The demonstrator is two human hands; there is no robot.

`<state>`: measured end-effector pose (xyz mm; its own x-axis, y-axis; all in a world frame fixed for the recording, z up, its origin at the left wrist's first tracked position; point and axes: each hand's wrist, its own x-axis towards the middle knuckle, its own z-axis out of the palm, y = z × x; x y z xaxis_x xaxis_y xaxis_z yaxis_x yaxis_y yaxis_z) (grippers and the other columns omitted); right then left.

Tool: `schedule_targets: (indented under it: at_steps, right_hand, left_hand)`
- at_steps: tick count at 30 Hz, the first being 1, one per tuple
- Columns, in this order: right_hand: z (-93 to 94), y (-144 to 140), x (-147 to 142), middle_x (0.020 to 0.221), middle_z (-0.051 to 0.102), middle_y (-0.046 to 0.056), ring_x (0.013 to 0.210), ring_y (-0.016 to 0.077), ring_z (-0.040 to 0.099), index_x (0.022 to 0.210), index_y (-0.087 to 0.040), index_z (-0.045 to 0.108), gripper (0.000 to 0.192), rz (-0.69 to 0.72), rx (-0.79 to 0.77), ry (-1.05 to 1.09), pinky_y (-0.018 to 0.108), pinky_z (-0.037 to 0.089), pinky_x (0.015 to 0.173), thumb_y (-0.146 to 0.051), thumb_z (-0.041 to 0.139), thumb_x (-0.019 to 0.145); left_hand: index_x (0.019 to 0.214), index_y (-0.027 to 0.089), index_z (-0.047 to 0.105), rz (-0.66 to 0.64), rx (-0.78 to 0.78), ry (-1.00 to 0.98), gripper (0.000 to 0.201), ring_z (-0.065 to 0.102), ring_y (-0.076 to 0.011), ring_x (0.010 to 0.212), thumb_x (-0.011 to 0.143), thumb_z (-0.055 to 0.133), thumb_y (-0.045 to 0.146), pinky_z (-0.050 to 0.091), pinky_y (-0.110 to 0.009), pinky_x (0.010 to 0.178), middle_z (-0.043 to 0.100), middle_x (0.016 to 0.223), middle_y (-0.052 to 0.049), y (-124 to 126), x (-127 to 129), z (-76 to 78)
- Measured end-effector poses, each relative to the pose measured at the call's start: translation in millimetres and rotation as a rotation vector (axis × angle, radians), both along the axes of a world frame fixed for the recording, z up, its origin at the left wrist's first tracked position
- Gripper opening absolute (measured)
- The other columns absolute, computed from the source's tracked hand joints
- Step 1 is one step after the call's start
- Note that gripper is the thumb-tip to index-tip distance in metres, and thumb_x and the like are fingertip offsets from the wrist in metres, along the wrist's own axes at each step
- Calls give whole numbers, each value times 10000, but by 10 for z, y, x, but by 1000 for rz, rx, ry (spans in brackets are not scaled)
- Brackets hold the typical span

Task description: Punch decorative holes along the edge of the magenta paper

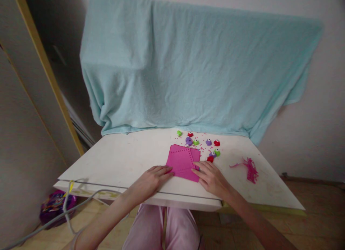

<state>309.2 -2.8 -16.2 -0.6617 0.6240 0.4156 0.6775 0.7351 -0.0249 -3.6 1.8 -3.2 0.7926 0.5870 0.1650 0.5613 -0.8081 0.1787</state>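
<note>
A bright pink sheet [180, 160] with rows of small holes along its edges lies on the white tabletop, one layer overlapping another at its right side. My left hand [154, 178] rests at its lower left edge, fingers stretched out and their tips on the sheet. On the right edge, my right hand [211, 176] lies with its fingers extended and slightly apart over the pink material. Just beyond the sheet sit several small eyed pieces, among them a purple one [189, 141], a green one [179, 133] and a red one [216, 143].
Tiny pink bits are scattered among the eyed pieces. A bundle of pink strands [251, 171] lies at the right of the white table [129, 153]. A light blue cloth [199, 70] hangs behind. Grey cable [65, 203] and a purple package [52, 208] are at lower left.
</note>
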Motion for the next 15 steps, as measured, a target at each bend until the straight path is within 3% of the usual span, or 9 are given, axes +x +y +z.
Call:
schedule_targets:
  at_steps: [6, 15]
  right_hand:
    - [-43, -21, 124, 1205, 583, 111, 1118, 257, 520, 1190, -214, 596, 419, -18, 8, 21, 473, 435, 958, -89, 512, 799]
    - [-3, -57, 62, 1071, 636, 108, 991, 229, 562, 1185, -183, 586, 379, -23, -40, 25, 428, 477, 898, -106, 510, 822]
  left_hand:
    - [1366, 270, 366, -5, 15, -20, 586, 447, -203, 1206, 826, 449, 59, 356, -376, 1021, 464, 1351, -46, 11, 50, 22]
    - [1353, 278, 396, 60, 102, -16, 455, 458, -239, 1033, 900, 421, 245, 370, -405, 938, 470, 1166, -93, -60, 383, 123]
